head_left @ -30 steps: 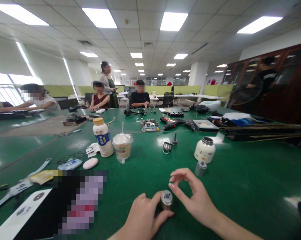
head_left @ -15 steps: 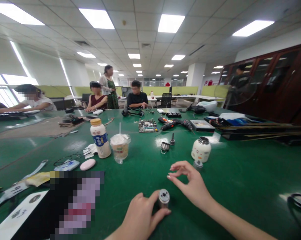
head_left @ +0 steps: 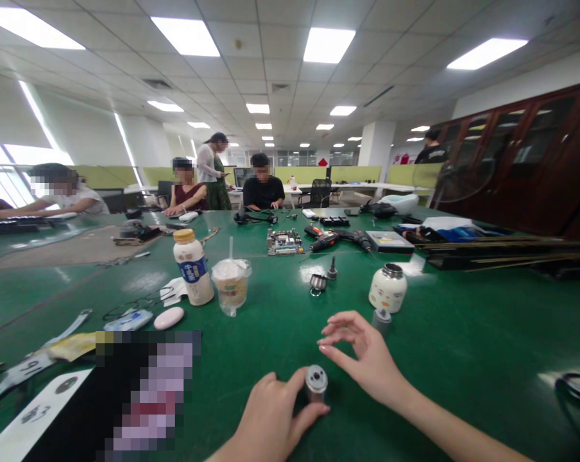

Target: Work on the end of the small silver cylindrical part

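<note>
My left hand (head_left: 275,410) is closed round a small upright metal cylinder (head_left: 316,382), its thumb in front and its forefinger behind. The cylinder has a pale round top with dark holes, like a small motor. To its upper right hovers my right hand (head_left: 362,353), fingers curved and apart from the thumb, with nothing visible between them. Just behind the right hand stands a second grey cylinder (head_left: 381,318), partly hidden by the fingers. Beside that one is a cream flask (head_left: 387,290) without a lid.
Left of centre stand a bottle (head_left: 194,276) and a lidded drink cup (head_left: 231,289). Farther back lie a metal clamp-like part (head_left: 317,283), a dark pointed fitting (head_left: 332,269), a circuit board (head_left: 284,242) and power drills (head_left: 335,240). Several people are across the room.
My right hand has shifted slightly left and down, nearer the held cylinder, showing more of the grey cylinder behind it. The left hand stays put. A person at the far right has moved left.
</note>
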A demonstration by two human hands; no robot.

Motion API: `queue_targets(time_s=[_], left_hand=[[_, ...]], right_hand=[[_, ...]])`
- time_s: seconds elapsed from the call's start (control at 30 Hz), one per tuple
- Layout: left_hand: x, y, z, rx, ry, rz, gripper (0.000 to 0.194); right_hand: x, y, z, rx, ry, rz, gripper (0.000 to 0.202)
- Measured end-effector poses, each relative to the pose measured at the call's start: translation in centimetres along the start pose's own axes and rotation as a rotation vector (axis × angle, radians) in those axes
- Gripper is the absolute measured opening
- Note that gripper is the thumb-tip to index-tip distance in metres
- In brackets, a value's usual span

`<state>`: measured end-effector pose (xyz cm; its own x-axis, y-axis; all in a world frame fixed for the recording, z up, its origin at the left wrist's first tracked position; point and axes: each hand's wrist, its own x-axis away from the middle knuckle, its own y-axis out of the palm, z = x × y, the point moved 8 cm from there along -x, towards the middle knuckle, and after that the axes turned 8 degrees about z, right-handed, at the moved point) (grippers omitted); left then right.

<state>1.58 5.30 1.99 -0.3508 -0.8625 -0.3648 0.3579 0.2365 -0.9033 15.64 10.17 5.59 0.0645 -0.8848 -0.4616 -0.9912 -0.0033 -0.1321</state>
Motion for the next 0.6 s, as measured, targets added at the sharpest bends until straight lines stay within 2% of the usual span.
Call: queue_targets(time_s=[0.07,0.17,0.37,0.6], left_hand=[[0.0,0.0,0.0,0.007,0.006,0.004,0.029],[0.1,0.0,0.0,0.011,0.014,0.015,0.029],[0.3,0.3,-0.1,0.028,0.028,0.046,0.029],[0.1,0.2,-0.1,0.05,0.005,0.002,0.025]], right_hand=[[0.8,1.0,-1.6,-0.036,-0.03,-0.051,0.026],[1.8,2.0,-3.1,0.046,-0.097,-0.122,0.019],[2.6,2.5,-4.1,0.202,-0.245,-0.184,0.022],[2.2,1.9,-3.4,0.273,-0.146,-0.089,0.028]])
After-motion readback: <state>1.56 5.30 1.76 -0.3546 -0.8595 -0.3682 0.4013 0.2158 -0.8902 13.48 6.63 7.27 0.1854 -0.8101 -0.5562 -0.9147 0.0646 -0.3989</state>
